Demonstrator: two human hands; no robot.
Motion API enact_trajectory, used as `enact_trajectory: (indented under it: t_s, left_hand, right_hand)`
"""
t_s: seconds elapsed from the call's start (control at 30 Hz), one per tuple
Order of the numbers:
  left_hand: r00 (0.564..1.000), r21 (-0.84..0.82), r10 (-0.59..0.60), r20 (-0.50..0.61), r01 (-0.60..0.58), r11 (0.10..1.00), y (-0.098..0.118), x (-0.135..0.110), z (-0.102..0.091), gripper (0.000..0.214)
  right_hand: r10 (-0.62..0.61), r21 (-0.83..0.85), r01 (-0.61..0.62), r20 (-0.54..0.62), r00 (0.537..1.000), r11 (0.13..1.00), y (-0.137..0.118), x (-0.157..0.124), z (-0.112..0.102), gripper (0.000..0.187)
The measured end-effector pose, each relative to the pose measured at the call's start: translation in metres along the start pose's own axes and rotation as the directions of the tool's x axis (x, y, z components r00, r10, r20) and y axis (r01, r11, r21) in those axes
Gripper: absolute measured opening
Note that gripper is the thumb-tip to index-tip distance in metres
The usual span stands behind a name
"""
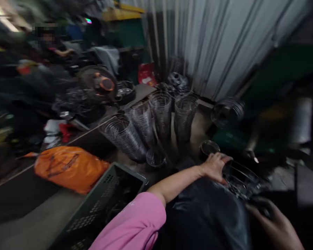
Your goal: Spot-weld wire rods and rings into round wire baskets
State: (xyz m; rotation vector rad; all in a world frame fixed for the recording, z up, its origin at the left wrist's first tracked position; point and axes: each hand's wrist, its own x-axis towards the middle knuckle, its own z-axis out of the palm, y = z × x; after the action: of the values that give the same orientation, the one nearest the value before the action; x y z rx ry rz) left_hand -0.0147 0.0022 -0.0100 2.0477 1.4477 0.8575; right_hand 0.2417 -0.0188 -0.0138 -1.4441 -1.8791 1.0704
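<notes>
Left hand apparently grasping blurred wire piece; right hand smeared in dark, cannot tell grip.

From a short pink fabric sleeve, the bare left forearm stretches forward and rightward to the bare left grip, thumb and fingers parted in a curve. The bare right grip sits lower, blurred, its closure unclear.
</notes>
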Motion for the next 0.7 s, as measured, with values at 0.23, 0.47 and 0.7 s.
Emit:
enact_trajectory:
  t_s: [0.23, 0.47, 0.7]
  left_hand:
    - [1.000, 0.214, -0.001, -0.010, 0.003, 0.977, 0.035, 0.002, -0.005, 0.090]
    - [0.999, 0.204, -0.030, 0.038, 0.021, 0.979, 0.035, 0.002, -0.002, 0.089]
    - [0.994, 0.197, -0.088, 0.063, 0.074, 0.978, 0.029, 0.013, -0.001, 0.090]
  right_hand:
    - [0.024, -0.149, -0.048, -0.158, 0.987, 0.988, -0.059, 0.031, 0.019, 0.020]
    - [-0.152, -0.140, 0.125, -0.209, 0.966, 0.982, -0.047, 0.019, 0.042, 0.013]
    - [-0.307, -0.192, 0.313, 0.059, 0.950, 0.930, -0.041, 0.022, 0.027, 0.026]
